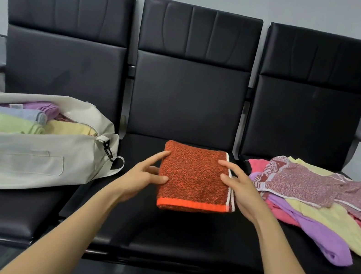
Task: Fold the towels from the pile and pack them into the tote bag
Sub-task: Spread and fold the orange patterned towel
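Left hand (146, 174) and right hand (241, 191) clamp the orange towel (194, 178); white label (14, 105) in tote bag (26, 158) unreadable.

A black padded bench with 3 seats (158, 229) carries a cream canvas tote bag (25, 165) on its left seat, a folded orange-and-brown woven towel (193, 180) on the middle one, and a loose pile of pink, purple and yellow towels (308, 198) on the right.
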`<state>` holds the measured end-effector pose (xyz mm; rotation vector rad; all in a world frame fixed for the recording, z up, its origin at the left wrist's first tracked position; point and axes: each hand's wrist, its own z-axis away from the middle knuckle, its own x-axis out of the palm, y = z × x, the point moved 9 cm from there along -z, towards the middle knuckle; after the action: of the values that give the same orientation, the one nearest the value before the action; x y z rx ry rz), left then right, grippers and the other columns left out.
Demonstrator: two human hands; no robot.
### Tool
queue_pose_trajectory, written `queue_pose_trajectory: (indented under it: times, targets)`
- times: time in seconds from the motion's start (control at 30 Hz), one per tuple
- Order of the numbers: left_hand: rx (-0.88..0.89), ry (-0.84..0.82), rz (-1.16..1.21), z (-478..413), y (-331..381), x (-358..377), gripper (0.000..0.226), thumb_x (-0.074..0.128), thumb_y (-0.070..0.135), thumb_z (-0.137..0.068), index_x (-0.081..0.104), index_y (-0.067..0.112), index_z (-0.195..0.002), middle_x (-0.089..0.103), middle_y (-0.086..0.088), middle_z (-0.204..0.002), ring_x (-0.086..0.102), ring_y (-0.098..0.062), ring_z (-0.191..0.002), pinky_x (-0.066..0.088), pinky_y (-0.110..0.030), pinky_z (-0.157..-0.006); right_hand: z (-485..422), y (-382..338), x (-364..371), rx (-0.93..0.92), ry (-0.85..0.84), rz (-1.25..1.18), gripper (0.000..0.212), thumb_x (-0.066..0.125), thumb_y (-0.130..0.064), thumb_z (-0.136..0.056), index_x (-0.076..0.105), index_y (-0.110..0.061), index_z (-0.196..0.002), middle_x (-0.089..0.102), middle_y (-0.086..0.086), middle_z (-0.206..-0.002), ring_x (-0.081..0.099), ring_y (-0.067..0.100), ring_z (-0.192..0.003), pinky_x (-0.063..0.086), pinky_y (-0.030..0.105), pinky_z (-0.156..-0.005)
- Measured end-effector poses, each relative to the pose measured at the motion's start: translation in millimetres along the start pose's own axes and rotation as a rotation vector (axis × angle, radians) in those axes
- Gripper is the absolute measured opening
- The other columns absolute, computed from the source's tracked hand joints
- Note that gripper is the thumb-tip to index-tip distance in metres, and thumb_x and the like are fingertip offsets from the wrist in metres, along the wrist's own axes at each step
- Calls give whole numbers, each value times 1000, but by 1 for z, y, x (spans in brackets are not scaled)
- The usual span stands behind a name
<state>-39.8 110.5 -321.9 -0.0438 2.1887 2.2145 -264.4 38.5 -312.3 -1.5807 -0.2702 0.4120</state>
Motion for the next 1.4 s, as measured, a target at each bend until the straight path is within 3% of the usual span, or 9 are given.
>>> queue_pose_trajectory:
  times: [0.3, 0.53, 0.63, 0.8, 0.9, 1.03, 1.13, 1.3, 1.4]
  targets:
    - [187, 147, -709, 2, 5, -13, 94, 83, 14, -67, 34, 36, -144, 52, 2, -134, 48, -15, -123, 32, -38, -111, 2, -5, 14, -77, -32, 427, 79, 79, -1, -72, 44, -34, -134, 51, -4, -127, 55, 11, -112, 50, 25, -91]
    - [503, 460, -921, 17, 38, -14, 54, 78, 17, -58, 66, 15, -111, 56, -1, -91, 56, -24, -88, 47, -38, -82, -2, -24, 18, -284, 235, 704, 57, 75, -6, -76, 53, -23, -125, 55, 0, -121, 48, 17, -116, 42, 32, -95]
    - [540, 420, -782, 23, 43, -20, 48, 71, 34, -54, 61, 34, -101, 39, 3, -108, 42, -20, -109, 36, -24, -94, -2, -33, 17, -338, 299, 825, 47, 75, -10, -74, 57, -24, -115, 50, -2, -111, 43, 18, -112, 41, 37, -93]
    - [509, 206, -645, 33, 51, -26, 47, 60, 39, -54, 49, 33, -100, 44, 30, -124, 10, 15, -137, 2, -37, -119, -2, -35, 30, -362, 85, 558, 41, 81, -10, -71, 57, -21, -102, 37, -22, -137, 18, 6, -141, 22, 29, -108]
    - [512, 221, -605, 41, 55, -35, 52, 59, 36, -60, 52, 25, -111, 48, 19, -127, 11, 15, -138, 11, -38, -120, -4, -26, 42, -285, -46, 399, 55, 81, -11, -72, 55, -24, -119, 36, -41, -125, 35, 6, -135, 37, 30, -103]
    - [401, 184, -482, 41, 44, -50, 42, 60, 34, -67, 51, 38, -107, 56, 8, -122, 43, 1, -125, 35, -22, -103, -9, -26, 59, -275, -100, 315, 41, 79, -23, -73, 52, -32, -104, 65, -6, -91, 65, 8, -82, 51, 31, -68]
    - [347, 227, -402, 42, 42, -67, 39, 58, 40, -68, 48, 30, -105, 57, 7, -91, 52, 4, -82, 44, -16, -78, -19, -29, 73, -250, -63, 339, 38, 76, -18, -80, 51, -29, -108, 66, -9, -100, 64, 0, -91, 50, 25, -80]
    - [260, 375, -364, 29, 47, -123, 37, 58, 18, -92, 39, 17, -123, 55, 3, -107, 55, 7, -91, 44, -11, -82, -64, -51, 120, -174, -105, 368, 41, 73, -21, -84, 52, -21, -119, 63, -10, -109, 60, 5, -102, 48, 27, -89]
    - [166, 521, -344, 22, 51, -179, 31, 52, 17, -97, 41, 15, -126, 56, 0, -117, 55, -10, -106, 45, -27, -95, -101, -67, 169, -116, -152, 300, 34, 70, -19, -86, 56, -21, -116, 66, -3, -112, 62, 10, -101, 49, 30, -91]
